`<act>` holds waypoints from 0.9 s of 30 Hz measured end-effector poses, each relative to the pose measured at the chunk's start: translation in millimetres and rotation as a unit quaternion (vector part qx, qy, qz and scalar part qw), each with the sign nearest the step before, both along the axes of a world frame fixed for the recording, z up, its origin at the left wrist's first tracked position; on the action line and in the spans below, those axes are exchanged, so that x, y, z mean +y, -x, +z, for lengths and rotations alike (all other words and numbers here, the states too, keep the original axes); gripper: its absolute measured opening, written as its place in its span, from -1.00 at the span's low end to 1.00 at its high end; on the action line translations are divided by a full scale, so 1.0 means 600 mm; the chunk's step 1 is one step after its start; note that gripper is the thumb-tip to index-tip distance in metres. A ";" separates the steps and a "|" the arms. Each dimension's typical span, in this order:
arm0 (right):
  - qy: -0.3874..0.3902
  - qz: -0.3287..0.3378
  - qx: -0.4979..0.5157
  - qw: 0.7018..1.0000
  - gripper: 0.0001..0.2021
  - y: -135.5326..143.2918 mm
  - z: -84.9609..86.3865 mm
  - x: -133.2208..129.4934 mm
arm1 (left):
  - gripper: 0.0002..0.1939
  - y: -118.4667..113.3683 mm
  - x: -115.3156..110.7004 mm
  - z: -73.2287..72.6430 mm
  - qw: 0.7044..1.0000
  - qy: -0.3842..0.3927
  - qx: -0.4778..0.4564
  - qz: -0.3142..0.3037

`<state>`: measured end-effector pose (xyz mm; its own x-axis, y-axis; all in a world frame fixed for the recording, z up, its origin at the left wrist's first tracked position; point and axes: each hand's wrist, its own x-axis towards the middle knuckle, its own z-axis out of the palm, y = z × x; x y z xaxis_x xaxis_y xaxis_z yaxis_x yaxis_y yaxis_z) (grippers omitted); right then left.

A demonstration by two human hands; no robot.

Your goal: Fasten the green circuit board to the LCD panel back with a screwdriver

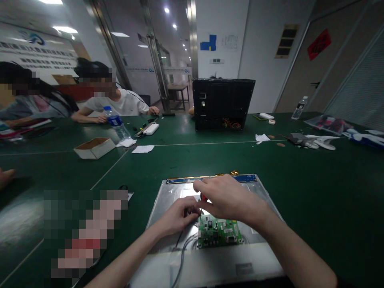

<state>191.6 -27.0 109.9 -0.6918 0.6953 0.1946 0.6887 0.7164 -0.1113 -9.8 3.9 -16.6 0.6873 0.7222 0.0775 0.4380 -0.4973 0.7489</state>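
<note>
In front of me lies a flat metal-backed display panel, with a green circuit board on it. My right hand is closed around a screwdriver; part of its red handle shows, and its thin shaft points down at the board's upper left corner. Beside that tip, my left hand has its fingers curled and pinched together. What they hold, if anything, is hidden. A grey cable runs from the board's left side toward me. Along the panel's far edge sits a narrow blue circuit strip.
On the green table stand an open white box, a water bottle and a large black casing. Gloves and another bottle are at the right. Two people sit at the far left. A blurred-out object lies left of the panel.
</note>
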 end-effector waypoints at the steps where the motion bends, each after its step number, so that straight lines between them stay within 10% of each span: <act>1: 0.000 0.007 0.004 1.000 -0.88 -0.001 0.000 -0.001 | -0.91 0.000 0.000 -0.003 1.000 0.001 -0.001 -0.002; 27: 0.014 0.009 -0.003 1.000 -0.89 0.004 0.002 -0.007 | -0.93 0.001 0.000 -0.012 1.000 -0.008 -0.012 0.008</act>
<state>189.4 -31.4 111.2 -0.7060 0.6873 0.1710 0.6757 0.7260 -0.1279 -10.3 3.7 -24.0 0.6738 0.7312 0.1065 0.4270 -0.5030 0.7514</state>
